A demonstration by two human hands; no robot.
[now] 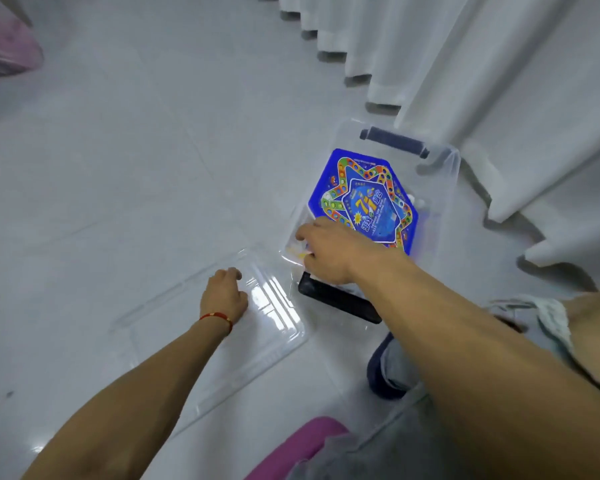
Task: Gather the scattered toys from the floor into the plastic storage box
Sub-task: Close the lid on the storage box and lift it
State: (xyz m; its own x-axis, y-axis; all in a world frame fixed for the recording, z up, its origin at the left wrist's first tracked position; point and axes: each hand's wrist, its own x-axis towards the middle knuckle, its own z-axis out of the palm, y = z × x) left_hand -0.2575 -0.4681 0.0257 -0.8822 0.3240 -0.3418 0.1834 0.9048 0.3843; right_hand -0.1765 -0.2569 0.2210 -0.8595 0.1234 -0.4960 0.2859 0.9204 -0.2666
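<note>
A clear plastic storage box [444,188] with dark handles stands on the floor by the curtain. A blue hexagonal board game [364,195] lies inside it. My right hand [333,251] reaches into the box's near left corner, above small yellow and white pieces [297,251]. Its fingers curl downward, and whether they hold anything is hidden. The box's clear lid [257,341] lies flat on the floor to the left of the box. My left hand [224,296], with a red string on the wrist, lies on the lid with its fingers curled over the far edge.
White curtains [499,81] hang down to the floor behind and to the right of the box. A pink thing [7,46] lies at the far left, and another pink thing [302,445] sits by my knee. The floor is pale glossy tile.
</note>
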